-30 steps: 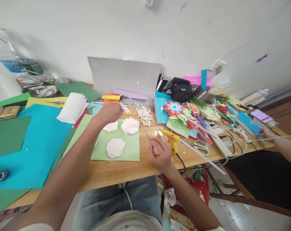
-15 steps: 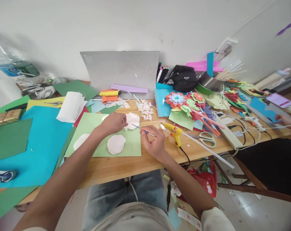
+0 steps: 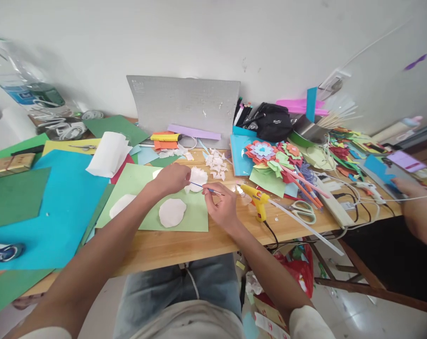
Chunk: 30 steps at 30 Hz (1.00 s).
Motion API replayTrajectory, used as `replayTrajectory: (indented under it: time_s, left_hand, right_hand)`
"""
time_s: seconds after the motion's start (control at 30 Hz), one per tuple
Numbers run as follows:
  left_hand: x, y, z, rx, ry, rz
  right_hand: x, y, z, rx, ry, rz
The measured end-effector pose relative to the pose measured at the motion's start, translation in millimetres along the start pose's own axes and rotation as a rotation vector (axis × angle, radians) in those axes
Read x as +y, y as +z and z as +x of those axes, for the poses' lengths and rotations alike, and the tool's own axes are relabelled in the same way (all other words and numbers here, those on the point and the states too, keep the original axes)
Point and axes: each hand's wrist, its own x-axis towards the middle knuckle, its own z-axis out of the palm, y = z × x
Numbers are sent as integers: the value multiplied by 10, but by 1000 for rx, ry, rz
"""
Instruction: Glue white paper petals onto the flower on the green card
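Observation:
My right hand [image 3: 222,205] is closed around a thin blue stick [image 3: 208,189], its tip pointing left. That tip reaches the pinched fingers of my left hand [image 3: 176,179], and what they hold, if anything, is too small to make out. Both hands are over a light green sheet [image 3: 149,223]. On the sheet lie flat white paper rounds [image 3: 173,213] and a fluffy white paper flower [image 3: 198,179], partly behind the stick. Small white paper scraps [image 3: 216,165] form a pile just beyond the sheet.
A yellow glue gun [image 3: 257,200] and scissors [image 3: 302,212] lie right of my right hand. Layered paper flowers [image 3: 264,151] stand behind them. Blue card [image 3: 63,197] and a white paper roll [image 3: 107,155] are leftward. Another person's hand [image 3: 409,188] is at the far right.
My left hand has come back from the scraps behind the sheet to above it. My right hand has raised the stick to meet the left fingers.

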Motion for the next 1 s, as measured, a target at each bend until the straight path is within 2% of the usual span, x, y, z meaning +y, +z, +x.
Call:
replayTrajectory:
  time_s: [0.37, 0.43, 0.53, 0.67, 0.77, 0.9, 1.0]
  left_hand:
    - [-74, 52, 40, -6, 6, -39]
    - [-95, 7, 10, -10, 8, -62]
    - [-152, -157, -35, -14, -14, -90]
    - [-119, -440, 41, 79, -87, -52]
    - [42, -522, 193, 82, -59, -28]
    - [199, -394, 231, 119, 41, 0]
    - [144, -204, 70, 160, 146, -46]
  right_hand:
    - [-79, -106, -53, 51, -19, -32]
    - [-59, -170, -112, 72, -60, -81]
    - [33, -330, -297, 69, -184, -222]
    - [167, -530, -582, -54, -298, -484]
    - [201, -565, -692, -194, -317, -623]
    - [202, -515, -705, -346, -266, -689]
    - [191, -510, -674, -443, -204, -682]
